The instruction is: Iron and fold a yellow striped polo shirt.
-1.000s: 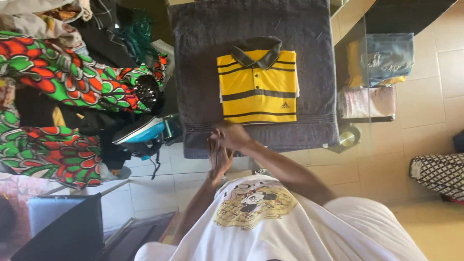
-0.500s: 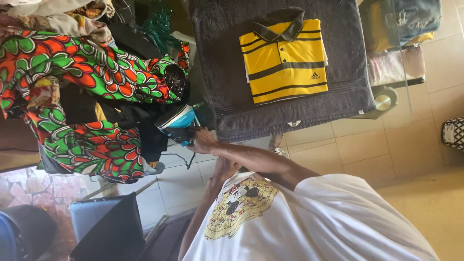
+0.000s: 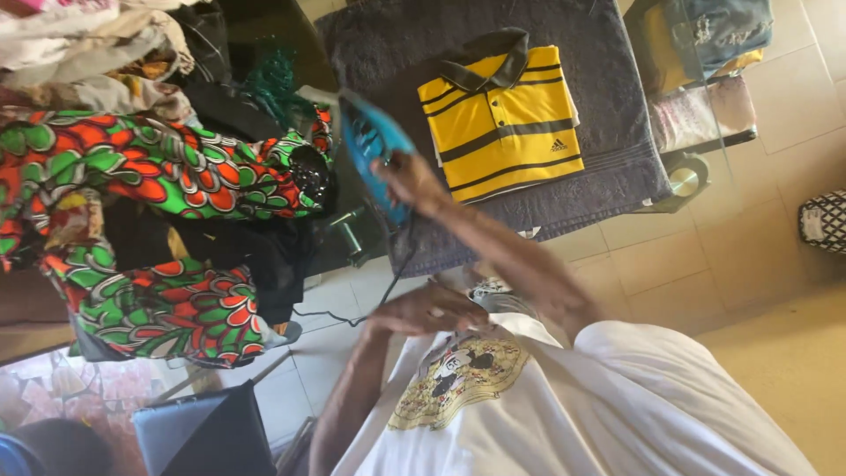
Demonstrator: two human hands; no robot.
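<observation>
My right hand (image 3: 412, 183) grips a blue iron (image 3: 370, 145) and holds it in the air at the left edge of a dark grey towel (image 3: 379, 53). A folded yellow polo shirt (image 3: 502, 123) with dark stripes and a dark collar lies on the towel, just right of the iron. The iron's black cord (image 3: 397, 264) hangs down from it towards the floor. My left hand (image 3: 427, 308) hovers low in front of my white printed T-shirt, fingers spread, close to the cord; it is blurred and nothing shows in it.
A heap of green, orange and dark clothes (image 3: 150, 167) fills the left. Folded jeans (image 3: 718, 26) and a pale folded cloth (image 3: 705, 110) rest on a glass shelf at the right. A black-and-white patterned thing (image 3: 824, 220) lies on the tiled floor. A grey-blue case (image 3: 176, 427) stands at the bottom left.
My right hand has gone left from the towel's edge, taken the blue iron from beside the clothes heap and raised it towards the towel. My left hand has dropped towards my chest.
</observation>
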